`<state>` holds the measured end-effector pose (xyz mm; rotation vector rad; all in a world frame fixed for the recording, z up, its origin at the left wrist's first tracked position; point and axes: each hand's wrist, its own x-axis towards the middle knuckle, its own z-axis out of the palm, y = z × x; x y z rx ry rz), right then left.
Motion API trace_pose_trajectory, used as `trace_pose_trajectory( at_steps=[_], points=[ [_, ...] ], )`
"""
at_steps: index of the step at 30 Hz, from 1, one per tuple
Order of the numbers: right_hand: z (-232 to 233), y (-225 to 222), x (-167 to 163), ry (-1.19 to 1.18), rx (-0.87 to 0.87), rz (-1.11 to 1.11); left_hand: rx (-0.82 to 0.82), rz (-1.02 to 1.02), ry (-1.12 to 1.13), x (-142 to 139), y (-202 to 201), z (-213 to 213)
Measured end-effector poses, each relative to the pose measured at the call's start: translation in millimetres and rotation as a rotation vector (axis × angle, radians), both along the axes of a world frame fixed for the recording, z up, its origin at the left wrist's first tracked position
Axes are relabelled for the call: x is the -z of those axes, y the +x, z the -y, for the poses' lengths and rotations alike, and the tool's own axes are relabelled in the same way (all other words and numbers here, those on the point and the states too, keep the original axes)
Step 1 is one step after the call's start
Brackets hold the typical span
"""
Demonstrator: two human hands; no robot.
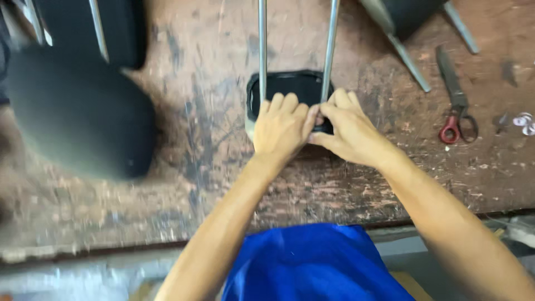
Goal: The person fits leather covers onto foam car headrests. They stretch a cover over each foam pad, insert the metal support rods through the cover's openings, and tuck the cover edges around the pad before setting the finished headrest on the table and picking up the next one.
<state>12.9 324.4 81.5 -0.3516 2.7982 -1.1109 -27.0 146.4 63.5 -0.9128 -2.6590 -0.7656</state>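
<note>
A black headrest cover (290,85) lies on the worn wooden workbench (212,167), with two metal rods (330,50) rising from it toward the far edge. My left hand (281,127) presses on the cover's near edge with its fingers curled over it. Beside it, my right hand (348,127) pinches the cover's edge at the foot of the right rod. Both hands touch each other at the thumbs. The near part of the cover is hidden under them.
A large black padded headrest (78,111) sits at the left, another black cushion (111,28) behind it. Red-handled scissors (456,106) lie at the right, near a further headrest with metal rods (407,56). My blue garment (312,262) shows below the bench edge.
</note>
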Motion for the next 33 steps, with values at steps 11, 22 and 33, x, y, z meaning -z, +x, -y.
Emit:
trace_pose_trajectory(
  at_steps=[11,22,33],
  points=[
    [-16,-19,5,-0.03,-0.055,0.045,0.14,-0.125,-0.065,1,-7,12],
    [-36,-33,11,0.007,-0.136,0.062,0.025,-0.157,0.019,16,-16,-3],
    [-33,-27,5,0.143,-0.248,0.181,0.01,-0.061,-0.002,15,14,-1]
  ],
)
